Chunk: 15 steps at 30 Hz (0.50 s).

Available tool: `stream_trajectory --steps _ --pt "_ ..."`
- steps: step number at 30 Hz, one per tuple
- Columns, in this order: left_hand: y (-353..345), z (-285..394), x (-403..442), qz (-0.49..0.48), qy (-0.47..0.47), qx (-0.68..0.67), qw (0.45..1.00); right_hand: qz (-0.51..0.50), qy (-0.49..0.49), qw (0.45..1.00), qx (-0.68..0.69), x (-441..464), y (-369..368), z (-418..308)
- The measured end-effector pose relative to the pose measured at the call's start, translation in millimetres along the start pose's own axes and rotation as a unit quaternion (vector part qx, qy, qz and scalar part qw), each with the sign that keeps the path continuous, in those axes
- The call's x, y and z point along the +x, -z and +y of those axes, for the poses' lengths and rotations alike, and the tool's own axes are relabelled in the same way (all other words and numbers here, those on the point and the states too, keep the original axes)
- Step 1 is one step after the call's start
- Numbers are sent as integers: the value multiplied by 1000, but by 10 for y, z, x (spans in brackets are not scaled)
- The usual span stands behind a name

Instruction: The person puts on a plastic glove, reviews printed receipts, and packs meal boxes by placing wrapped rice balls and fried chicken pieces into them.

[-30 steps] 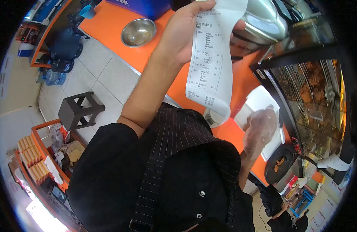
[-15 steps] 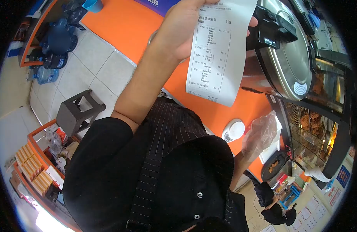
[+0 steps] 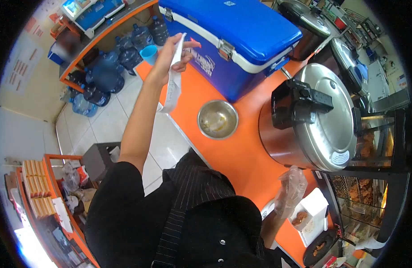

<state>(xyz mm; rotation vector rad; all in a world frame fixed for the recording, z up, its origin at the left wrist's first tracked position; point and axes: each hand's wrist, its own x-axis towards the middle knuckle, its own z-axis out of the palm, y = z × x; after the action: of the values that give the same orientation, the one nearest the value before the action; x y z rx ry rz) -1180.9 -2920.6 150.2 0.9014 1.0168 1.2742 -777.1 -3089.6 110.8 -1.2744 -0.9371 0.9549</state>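
Note:
My left hand [image 3: 174, 60], bare and raised at upper centre, pinches a long white paper receipt [image 3: 172, 91], seen nearly edge-on. Below it to the right, a steel bowl [image 3: 218, 119] with yellowish residue rests on the orange counter [image 3: 241, 156]. My right hand [image 3: 290, 192], in a clear plastic glove, is beside an open white box [image 3: 314, 204] holding a piece of fried food [image 3: 300, 218]; the loose glove hides its finger shape. A dark round dish [image 3: 320, 249] with food bits lies below the box. A white scale [image 3: 267, 209] is partly hidden behind my right hand.
A large blue cooler [image 3: 233, 40] and a light blue cup [image 3: 149, 54] stand at the counter's far side. Right of centre is a big steel cooker [image 3: 309, 120], near a glass food cabinet [image 3: 360, 192]. Water bottles [image 3: 105, 78] and a dark stool [image 3: 98, 158] are on the floor.
My left hand has moved left with the receipt, which has turned edge-on. The view has shifted, showing the cooler and bowl fully. The fried piece in the white box now shows.

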Motion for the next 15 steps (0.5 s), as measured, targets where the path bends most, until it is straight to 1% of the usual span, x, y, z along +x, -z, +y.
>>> stream_trajectory --steps 1,3,4,5,7,9,11,13,15 --pt "36 -1 162 -5 -4 42 999 -24 -16 999 -15 23 -93 -47" --pt "12 -25 421 -58 75 -77 992 -65 -48 996 -49 57 -309 -87" --pt "13 -76 524 -144 109 -210 961 -66 -50 994 -67 82 -435 -98" --pt "56 -99 589 -217 118 -292 924 -56 -70 991 -97 104 -553 -114" --pt "51 -152 622 -315 99 -431 840 -34 -113 982 -150 182 -874 -136" --pt "63 -110 599 -327 108 -473 811 -68 -35 962 -262 335 -1226 -100" --pt "124 -109 604 -321 131 -504 791 -104 72 952 -279 510 -1826 -153" --pt "207 -96 628 -310 160 -526 775 -166 -22 927 -335 648 -2361 -421" --pt "283 -101 652 -309 180 -555 751 -167 -64 958 -225 737 -2706 -206"
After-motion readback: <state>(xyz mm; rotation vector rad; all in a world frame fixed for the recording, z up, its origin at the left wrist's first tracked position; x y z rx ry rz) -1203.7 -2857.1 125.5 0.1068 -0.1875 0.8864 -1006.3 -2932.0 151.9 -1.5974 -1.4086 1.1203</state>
